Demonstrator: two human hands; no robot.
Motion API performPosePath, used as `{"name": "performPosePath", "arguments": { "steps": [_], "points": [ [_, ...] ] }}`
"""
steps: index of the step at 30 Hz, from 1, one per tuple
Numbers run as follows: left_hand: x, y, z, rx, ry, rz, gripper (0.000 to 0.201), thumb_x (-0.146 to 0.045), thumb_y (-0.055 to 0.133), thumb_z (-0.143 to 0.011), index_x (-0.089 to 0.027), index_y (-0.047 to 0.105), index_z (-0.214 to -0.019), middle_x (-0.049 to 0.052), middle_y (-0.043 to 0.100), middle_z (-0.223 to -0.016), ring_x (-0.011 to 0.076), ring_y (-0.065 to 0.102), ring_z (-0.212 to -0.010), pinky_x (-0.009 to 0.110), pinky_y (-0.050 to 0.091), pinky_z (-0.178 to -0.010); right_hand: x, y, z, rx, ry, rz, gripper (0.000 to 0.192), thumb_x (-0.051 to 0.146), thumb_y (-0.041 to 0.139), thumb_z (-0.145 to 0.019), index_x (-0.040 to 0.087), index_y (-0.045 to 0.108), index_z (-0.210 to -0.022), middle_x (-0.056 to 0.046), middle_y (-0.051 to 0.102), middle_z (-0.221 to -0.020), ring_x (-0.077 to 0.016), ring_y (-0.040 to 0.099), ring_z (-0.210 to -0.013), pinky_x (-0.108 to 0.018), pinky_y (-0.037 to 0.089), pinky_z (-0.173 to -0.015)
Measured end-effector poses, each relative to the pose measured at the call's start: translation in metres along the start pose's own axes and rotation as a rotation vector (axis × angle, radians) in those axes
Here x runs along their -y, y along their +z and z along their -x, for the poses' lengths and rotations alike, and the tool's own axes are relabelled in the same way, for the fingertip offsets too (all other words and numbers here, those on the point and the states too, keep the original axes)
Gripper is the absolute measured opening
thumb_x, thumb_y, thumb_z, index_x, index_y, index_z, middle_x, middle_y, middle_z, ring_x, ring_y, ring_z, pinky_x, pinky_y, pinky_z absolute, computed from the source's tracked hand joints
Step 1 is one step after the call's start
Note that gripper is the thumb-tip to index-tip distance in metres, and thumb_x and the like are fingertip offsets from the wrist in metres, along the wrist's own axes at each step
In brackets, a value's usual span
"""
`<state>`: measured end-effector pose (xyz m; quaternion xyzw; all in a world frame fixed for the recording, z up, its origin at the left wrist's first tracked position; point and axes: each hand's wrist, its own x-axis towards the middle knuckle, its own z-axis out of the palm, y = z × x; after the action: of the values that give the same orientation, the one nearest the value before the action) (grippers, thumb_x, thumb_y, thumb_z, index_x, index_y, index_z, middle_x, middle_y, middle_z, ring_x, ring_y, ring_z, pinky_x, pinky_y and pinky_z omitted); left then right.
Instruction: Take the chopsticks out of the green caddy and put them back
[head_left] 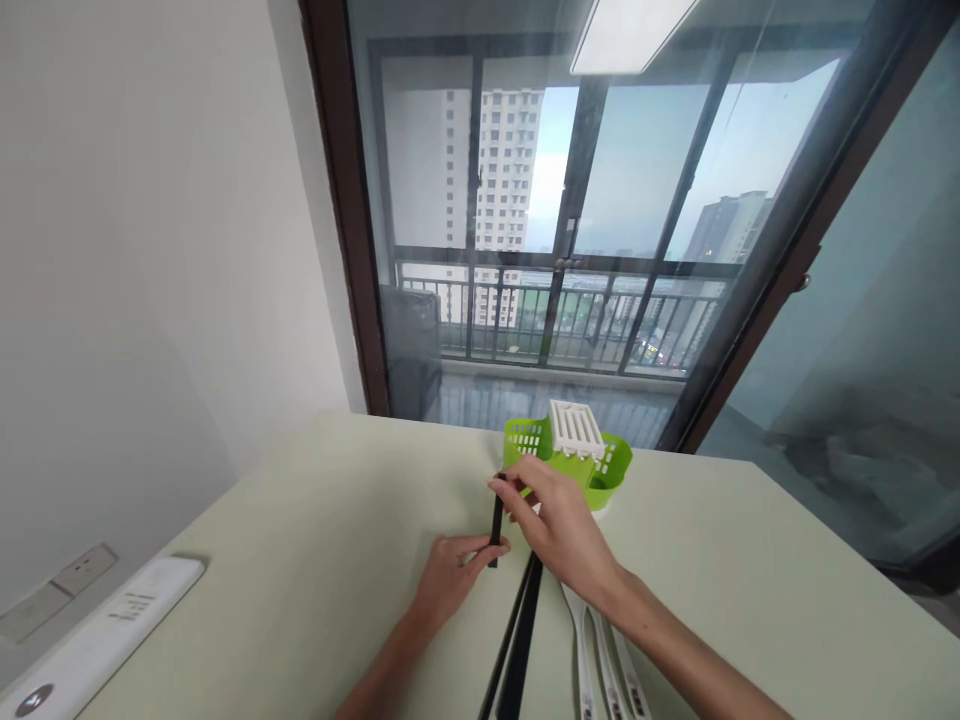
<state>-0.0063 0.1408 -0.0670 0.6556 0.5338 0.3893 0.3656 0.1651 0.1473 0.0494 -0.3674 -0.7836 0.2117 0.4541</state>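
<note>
My left hand [448, 578] and my right hand [555, 525] both pinch one short black stick [496, 520], held upright just above the pale green table [300, 540]. The right hand grips its top end, the left its lower end. Right behind the hands stands a green slotted utensil holder [592, 465] with a white slotted insert [575, 428]. Long black chopsticks [517, 640] lie on the table under my right wrist. White plastic spoons [600, 660] lie beside them, partly hidden by my right forearm.
A white remote-like device [97, 640] lies at the table's left edge by the wall, near a wall socket [71, 585]. Behind the table is a large glass door with a dark frame [352, 230] and a balcony beyond.
</note>
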Motion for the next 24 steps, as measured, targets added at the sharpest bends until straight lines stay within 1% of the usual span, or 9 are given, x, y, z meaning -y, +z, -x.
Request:
{"name": "performPosePath", "arguments": {
  "steps": [4, 7, 10, 12, 14, 16, 19, 21, 24],
  "points": [
    [0.01, 0.0, -0.002, 0.046, 0.049, -0.071, 0.029, -0.046, 0.063, -0.089, -0.027, 0.083, -0.095, -0.002, 0.082, -0.092, 0.0199, 0.073, -0.084, 0.027, 0.052, -0.082, 0.001, -0.008, -0.005, 0.048, -0.084, 0.143, 0.028, 0.039, 0.049, -0.103, 0.024, 0.062, -0.083, -0.002, 0.064, -0.08, -0.0183, 0.061, -0.071, -0.03, 0.045, -0.066],
    [0.017, 0.001, -0.006, 0.054, 0.1, -0.092, 0.027, -0.047, 0.065, -0.089, -0.028, 0.083, -0.097, 0.0, 0.082, -0.098, 0.0209, 0.074, -0.089, 0.028, 0.052, -0.085, 0.001, -0.027, -0.016, 0.003, -0.093, 0.203, 0.035, 0.044, 0.048, -0.102, 0.024, 0.063, -0.078, -0.002, 0.066, -0.075, -0.0184, 0.061, -0.067, -0.029, 0.043, -0.063],
    [0.023, 0.001, -0.009, -0.011, 0.141, -0.117, 0.028, -0.048, 0.065, -0.089, -0.028, 0.083, -0.09, 0.002, 0.081, -0.097, 0.022, 0.072, -0.093, 0.03, 0.051, -0.089, -0.001, -0.056, -0.04, -0.115, 0.01, 0.156, 0.043, 0.054, 0.049, -0.1, 0.024, 0.061, -0.071, 0.0, 0.066, -0.065, -0.0174, 0.061, -0.058, -0.028, 0.043, -0.057],
    [0.025, 0.002, -0.011, -0.059, 0.142, -0.113, 0.025, -0.047, 0.067, -0.088, -0.028, 0.083, -0.09, 0.003, 0.081, -0.097, 0.0222, 0.071, -0.095, 0.03, 0.051, -0.091, -0.003, -0.079, -0.059, -0.231, 0.071, 0.114, 0.045, 0.061, 0.05, -0.097, 0.023, 0.064, -0.077, -0.001, 0.067, -0.063, -0.0177, 0.062, -0.054, -0.028, 0.044, -0.056],
    [0.025, 0.003, -0.012, -0.095, 0.11, -0.121, 0.023, -0.045, 0.068, -0.087, -0.027, 0.083, -0.088, 0.003, 0.08, -0.095, 0.0217, 0.071, -0.091, 0.03, 0.051, -0.086, -0.008, -0.099, -0.078, -0.345, 0.058, 0.152, 0.049, 0.065, 0.05, -0.095, 0.022, 0.067, -0.08, -0.001, 0.067, -0.063, -0.0181, 0.062, -0.054, -0.029, 0.045, -0.058],
    [0.024, 0.003, -0.013, -0.124, 0.058, -0.141, 0.025, -0.044, 0.066, -0.087, -0.025, 0.082, -0.083, 0.003, 0.079, -0.088, 0.0203, 0.069, -0.081, 0.029, 0.05, -0.077, -0.015, -0.113, -0.095, -0.421, 0.045, 0.216, 0.052, 0.067, 0.049, -0.095, 0.021, 0.067, -0.08, -0.002, 0.067, -0.062, -0.0181, 0.061, -0.054, -0.03, 0.046, -0.06],
    [0.021, 0.003, -0.013, -0.163, 0.006, -0.136, 0.036, -0.048, 0.058, -0.09, -0.022, 0.078, -0.075, 0.002, 0.077, -0.078, 0.0171, 0.063, -0.066, 0.028, 0.046, -0.066, -0.033, -0.118, -0.112, -0.418, 0.068, 0.356, 0.051, 0.064, 0.045, -0.097, 0.021, 0.066, -0.077, -0.003, 0.068, -0.062, -0.0185, 0.063, -0.056, -0.03, 0.045, -0.064],
    [0.018, 0.002, -0.013, -0.194, -0.009, -0.124, 0.045, -0.054, 0.052, -0.093, -0.021, 0.075, -0.072, 0.001, 0.074, -0.072, 0.0149, 0.058, -0.058, 0.027, 0.042, -0.061, -0.052, -0.114, -0.12, -0.366, 0.096, 0.431, 0.049, 0.058, 0.045, -0.099, 0.022, 0.063, -0.073, -0.003, 0.069, -0.061, -0.019, 0.064, -0.058, -0.03, 0.043, -0.066],
    [0.016, 0.002, -0.011, -0.211, -0.022, -0.118, 0.054, -0.06, 0.046, -0.095, -0.021, 0.072, -0.069, 0.001, 0.071, -0.067, 0.0136, 0.053, -0.054, 0.026, 0.039, -0.057, -0.085, -0.1, -0.129, -0.288, 0.138, 0.467, 0.044, 0.051, 0.049, -0.098, 0.023, 0.061, -0.067, -0.003, 0.068, -0.058, -0.0201, 0.065, -0.059, -0.029, 0.041, -0.066]
  ]
}}
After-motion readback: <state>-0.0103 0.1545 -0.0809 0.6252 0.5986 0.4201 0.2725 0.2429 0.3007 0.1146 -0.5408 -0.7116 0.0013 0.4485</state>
